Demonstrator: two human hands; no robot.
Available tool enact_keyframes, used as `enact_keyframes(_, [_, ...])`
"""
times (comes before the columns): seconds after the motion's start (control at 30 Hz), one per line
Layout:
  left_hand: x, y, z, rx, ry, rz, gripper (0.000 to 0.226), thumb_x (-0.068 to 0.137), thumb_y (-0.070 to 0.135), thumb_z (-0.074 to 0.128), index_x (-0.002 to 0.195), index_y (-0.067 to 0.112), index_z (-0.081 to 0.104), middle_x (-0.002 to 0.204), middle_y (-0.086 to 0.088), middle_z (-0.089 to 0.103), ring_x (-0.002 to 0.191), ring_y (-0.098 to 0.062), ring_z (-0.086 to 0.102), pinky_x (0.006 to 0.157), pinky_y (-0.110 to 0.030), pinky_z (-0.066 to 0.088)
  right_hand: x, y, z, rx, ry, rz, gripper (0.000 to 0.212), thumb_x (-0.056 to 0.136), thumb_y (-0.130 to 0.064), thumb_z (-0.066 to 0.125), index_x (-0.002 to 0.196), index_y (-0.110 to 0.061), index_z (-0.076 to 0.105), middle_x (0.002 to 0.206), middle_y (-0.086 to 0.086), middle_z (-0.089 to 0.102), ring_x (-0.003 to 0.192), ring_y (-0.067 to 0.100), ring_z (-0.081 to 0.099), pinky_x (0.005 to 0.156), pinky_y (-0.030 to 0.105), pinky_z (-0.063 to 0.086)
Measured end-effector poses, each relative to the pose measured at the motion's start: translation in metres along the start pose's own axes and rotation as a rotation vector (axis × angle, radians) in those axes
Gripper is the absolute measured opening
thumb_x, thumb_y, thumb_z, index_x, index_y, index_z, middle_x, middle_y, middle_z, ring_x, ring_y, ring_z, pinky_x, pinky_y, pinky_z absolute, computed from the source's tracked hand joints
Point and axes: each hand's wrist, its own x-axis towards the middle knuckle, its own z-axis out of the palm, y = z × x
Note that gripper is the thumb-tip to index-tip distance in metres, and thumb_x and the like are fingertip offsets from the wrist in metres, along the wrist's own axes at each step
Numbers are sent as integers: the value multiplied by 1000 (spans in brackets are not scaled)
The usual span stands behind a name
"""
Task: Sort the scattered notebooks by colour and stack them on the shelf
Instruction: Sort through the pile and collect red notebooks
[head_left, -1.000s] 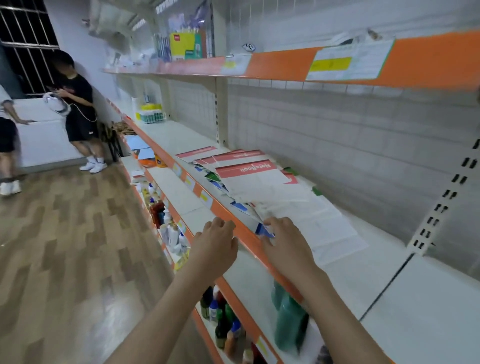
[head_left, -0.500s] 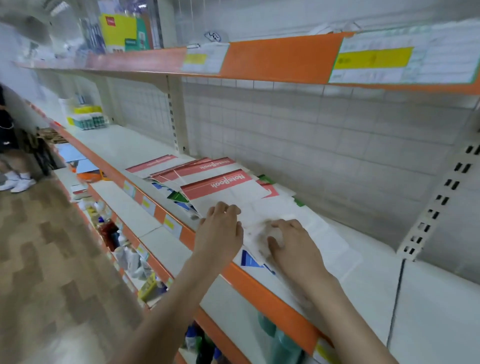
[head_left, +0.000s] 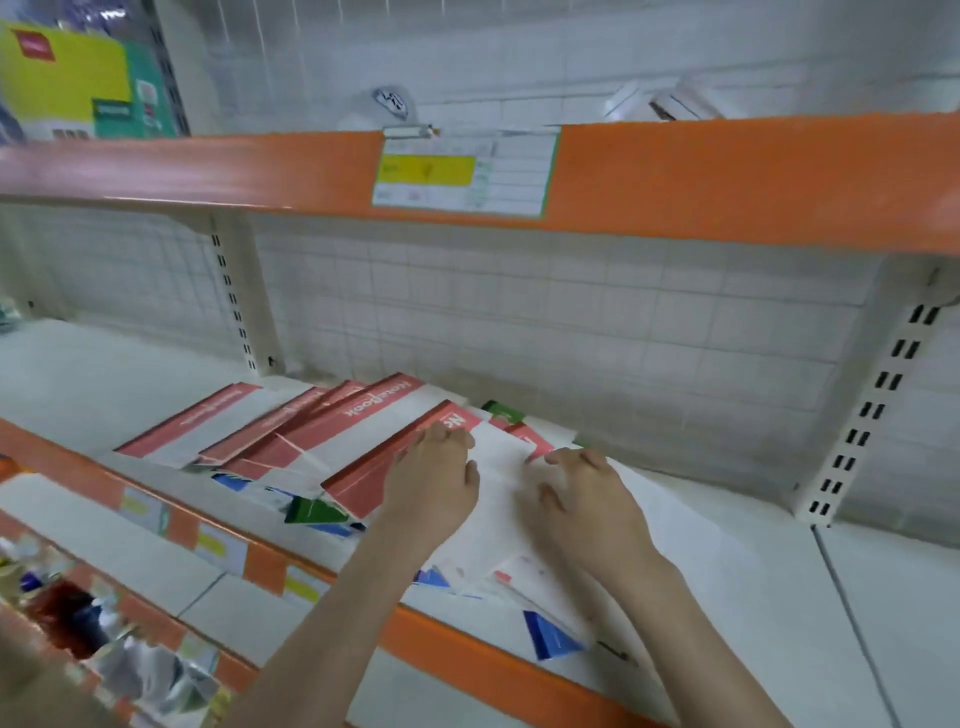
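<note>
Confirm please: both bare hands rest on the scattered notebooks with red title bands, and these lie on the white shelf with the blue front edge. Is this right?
Not quite: the head view shows the front edge of the white shelf is orange, not blue. The rest holds: the left hand and right hand both rest on the scattered notebooks with red title bands lying on that shelf.

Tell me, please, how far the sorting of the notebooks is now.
Early stage. Done: nothing looks stacked; the red-banded white notebooks fan loosely over the white shelf. In hand: left hand and right hand rest on the top sheets, no clear grip. Left: the blue-cornered notebook and green-cornered notebook lie mixed underneath.
</note>
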Motion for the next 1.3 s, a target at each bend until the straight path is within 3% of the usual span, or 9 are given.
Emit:
enact_keyframes(0.2, [24,-44,-7,92,-44,36,40,96,38,42,129,16,47,124,-4,51,115,-20,47,94,-34,43,15,-37,18,36,17,131,35,94,-23,42,126,-18,52,125,3,49,109,22,53,85,32,48])
enact_keyframes(0.37, [34,-68,-10,205,-215,-28,72,83,69,45,129,14,44,130,-7,48,125,-25,40,100,-39,37,18,-59,30,36,40,202,39,96,-25,41,134,-20,45,136,0,43,116,19,51,91,29,46])
enact_keyframes(0.57, [47,-70,-4,117,-242,23,84,73,72,58,125,7,43,126,-11,42,121,-26,39,95,-36,42,20,-67,40,1,80,248,38,96,-27,42,133,-20,46,134,1,46,117,19,49,95,29,46])
enact_keyframes(0.7, [50,-63,1,-59,-245,12,86,70,61,71,127,7,36,124,-10,45,115,-26,48,86,-34,46,16,-69,40,31,92,247,37,97,-29,44,133,-19,47,133,0,47,117,18,50,99,28,42])
enact_keyframes(0.83, [56,-49,8,-214,-161,15,67,85,34,67,134,5,31,121,-12,56,107,-30,58,81,-35,47,7,-85,29,80,41,100,46,92,-50,47,129,-23,50,132,-6,48,121,13,45,104,34,36])
enact_keyframes(0.93, [66,-38,7,-485,-208,-20,34,86,14,59,118,8,51,111,-10,63,99,-27,61,84,-36,50,1,-96,25,115,-84,41,77,78,-69,52,142,-31,32,141,-14,38,124,7,38,110,35,30])
enact_keyframes(1.03, [73,-31,9,-688,-325,-26,25,75,6,51,90,15,68,91,-4,70,85,-20,65,83,-39,54,3,-91,35,66,-114,65,107,70,-73,57,151,-26,5,153,-9,21,138,13,25,116,41,22])
enact_keyframes(1.1, [75,-28,13,-738,-355,13,27,70,11,48,81,19,71,83,-2,72,81,-21,68,82,-41,56,6,-85,42,57,-80,105,106,74,-68,56,151,-22,0,156,-5,14,143,18,18,117,44,19])
enact_keyframes(1.3, [72,-25,17,-709,-340,145,30,97,16,38,100,14,68,98,-4,71,90,-21,66,80,-35,52,9,-72,49,73,-30,215,72,89,-20,39,152,-13,3,157,5,13,142,26,19,113,50,21])
